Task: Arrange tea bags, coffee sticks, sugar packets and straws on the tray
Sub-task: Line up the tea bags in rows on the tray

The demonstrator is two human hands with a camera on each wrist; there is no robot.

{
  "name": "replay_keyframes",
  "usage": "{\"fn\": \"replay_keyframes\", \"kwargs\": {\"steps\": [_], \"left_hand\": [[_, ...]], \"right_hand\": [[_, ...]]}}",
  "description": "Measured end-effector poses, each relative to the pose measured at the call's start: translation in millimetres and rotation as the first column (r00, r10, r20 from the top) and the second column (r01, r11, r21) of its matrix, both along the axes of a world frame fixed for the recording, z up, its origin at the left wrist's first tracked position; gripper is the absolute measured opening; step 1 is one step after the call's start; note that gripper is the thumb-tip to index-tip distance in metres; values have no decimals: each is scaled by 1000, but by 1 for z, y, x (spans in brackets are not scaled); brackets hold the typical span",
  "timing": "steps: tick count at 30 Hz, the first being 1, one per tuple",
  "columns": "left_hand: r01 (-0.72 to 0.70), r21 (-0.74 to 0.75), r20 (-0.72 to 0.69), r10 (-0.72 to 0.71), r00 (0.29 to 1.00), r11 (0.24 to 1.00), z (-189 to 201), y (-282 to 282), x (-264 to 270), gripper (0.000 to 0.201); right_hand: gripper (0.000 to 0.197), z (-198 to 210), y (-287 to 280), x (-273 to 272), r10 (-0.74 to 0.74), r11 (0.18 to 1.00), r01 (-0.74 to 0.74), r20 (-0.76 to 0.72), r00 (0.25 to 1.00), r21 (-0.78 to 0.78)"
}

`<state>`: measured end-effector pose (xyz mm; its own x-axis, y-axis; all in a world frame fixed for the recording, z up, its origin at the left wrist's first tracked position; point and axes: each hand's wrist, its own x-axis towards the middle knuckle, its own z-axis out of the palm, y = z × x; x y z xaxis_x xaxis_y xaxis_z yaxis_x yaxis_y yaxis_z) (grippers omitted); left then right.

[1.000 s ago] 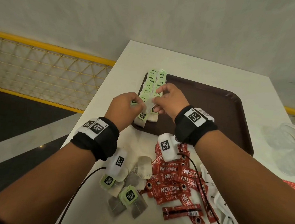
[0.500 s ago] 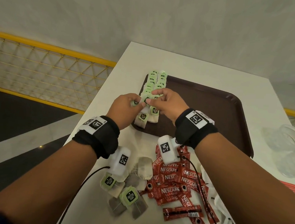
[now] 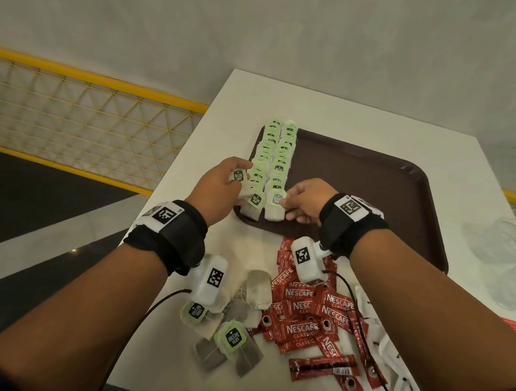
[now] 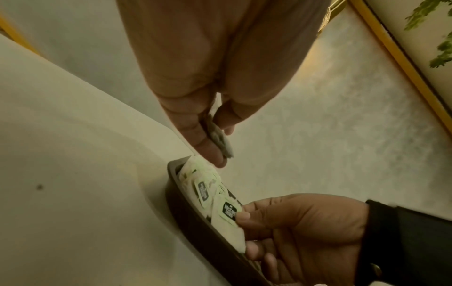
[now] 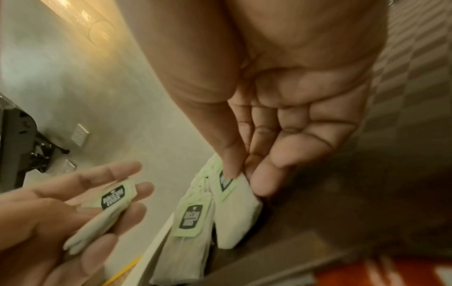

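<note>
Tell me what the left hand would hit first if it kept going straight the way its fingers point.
Most likely the left row of tea bags on the tray. The left hand, holding a tea bag, points up and right toward that row; its fingertips look almost at it, though depth is unclear.

Café: serving tray (image 3: 376, 180), coffee sticks (image 3: 304, 327)

A white tabletop (image 3: 335, 114) stands beside a yellow mesh railing (image 3: 79, 117); clear plastic cups (image 3: 507, 257) lie at its right edge.
</note>
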<state>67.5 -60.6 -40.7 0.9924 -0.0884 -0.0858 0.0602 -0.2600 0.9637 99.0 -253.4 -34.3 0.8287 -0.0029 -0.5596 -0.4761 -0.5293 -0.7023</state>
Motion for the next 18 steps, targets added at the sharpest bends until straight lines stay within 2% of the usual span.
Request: {"fn": "replay_keyframes", "kwargs": {"steps": [10, 15, 18], "left_hand": [[-107, 18, 8, 107, 994, 994, -4, 6, 0, 57], [-99, 64, -24, 101, 995, 993, -5, 8, -1, 54], [-100, 77, -11, 101, 995, 992, -5, 6, -2, 51]], "right_hand": [[14, 8, 18, 7, -96, 995, 95, -106, 990, -16], [15, 7, 19, 7, -118, 993, 119, -93, 989, 5], [18, 5, 13, 8, -84, 991, 84, 3, 996, -104]]}}
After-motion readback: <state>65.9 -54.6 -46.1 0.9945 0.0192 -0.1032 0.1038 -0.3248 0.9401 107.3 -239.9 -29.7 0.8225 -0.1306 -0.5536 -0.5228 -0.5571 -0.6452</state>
